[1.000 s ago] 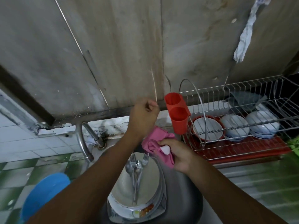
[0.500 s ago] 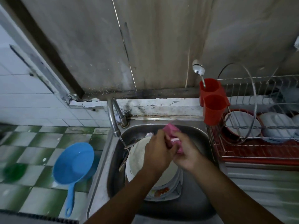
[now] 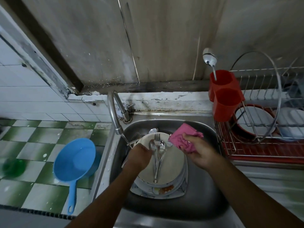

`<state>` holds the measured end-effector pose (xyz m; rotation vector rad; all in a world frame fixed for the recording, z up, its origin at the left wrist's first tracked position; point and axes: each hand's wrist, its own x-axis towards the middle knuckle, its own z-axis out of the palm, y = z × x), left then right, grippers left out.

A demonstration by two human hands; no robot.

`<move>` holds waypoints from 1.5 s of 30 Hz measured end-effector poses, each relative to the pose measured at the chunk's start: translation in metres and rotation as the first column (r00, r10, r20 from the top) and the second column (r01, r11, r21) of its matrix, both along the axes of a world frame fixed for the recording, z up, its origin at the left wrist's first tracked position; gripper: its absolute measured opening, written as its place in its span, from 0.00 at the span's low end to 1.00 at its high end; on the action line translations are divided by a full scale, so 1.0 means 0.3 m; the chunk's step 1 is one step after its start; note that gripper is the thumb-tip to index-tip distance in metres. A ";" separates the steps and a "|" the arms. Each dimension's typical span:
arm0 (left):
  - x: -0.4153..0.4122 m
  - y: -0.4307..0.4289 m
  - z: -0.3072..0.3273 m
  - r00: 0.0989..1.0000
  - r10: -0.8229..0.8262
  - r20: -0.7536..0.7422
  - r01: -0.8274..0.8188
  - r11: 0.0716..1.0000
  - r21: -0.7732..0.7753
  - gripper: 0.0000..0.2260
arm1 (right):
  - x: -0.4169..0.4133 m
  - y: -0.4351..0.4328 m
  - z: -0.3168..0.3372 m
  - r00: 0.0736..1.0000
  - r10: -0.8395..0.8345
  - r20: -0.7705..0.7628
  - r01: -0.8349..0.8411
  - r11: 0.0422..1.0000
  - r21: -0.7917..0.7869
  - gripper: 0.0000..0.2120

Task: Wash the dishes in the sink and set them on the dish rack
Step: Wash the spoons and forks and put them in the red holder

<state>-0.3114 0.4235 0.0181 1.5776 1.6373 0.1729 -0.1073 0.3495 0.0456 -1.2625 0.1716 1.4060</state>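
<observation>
Sink holds stacked plates, cutlery atop — red caddy: one spoon, apparently.

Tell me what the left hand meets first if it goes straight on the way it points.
Likely the spoons lying on the top plate; the left hand points at them, though depth is unclear.

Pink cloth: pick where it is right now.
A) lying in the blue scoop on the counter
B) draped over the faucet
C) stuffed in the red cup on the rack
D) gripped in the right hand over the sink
D: the right hand has its fingers curled round the pink cloth, holding it above the sink.
</observation>
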 end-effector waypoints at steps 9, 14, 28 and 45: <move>0.068 -0.116 -0.177 0.956 -0.133 -0.260 0.155 0.986 0.066 0.20 | -0.001 -0.030 -0.032 1.000 0.020 0.017 -0.020 1.000 0.019 0.13; 0.070 -0.116 -0.194 0.952 -0.156 -0.263 0.172 0.984 0.039 0.13 | 0.008 -0.057 -0.040 0.999 0.041 0.019 -0.042 0.998 0.046 0.10; -0.032 -0.157 -0.133 0.736 -0.412 -0.538 0.464 0.885 -0.043 0.14 | -0.002 -0.133 0.016 0.997 0.078 0.013 -0.079 0.993 0.084 0.16; 0.027 -0.136 0.226 0.868 -0.344 -0.358 0.479 0.766 0.428 0.08 | 0.022 -0.205 0.216 0.983 0.135 0.124 -0.164 0.951 0.263 0.21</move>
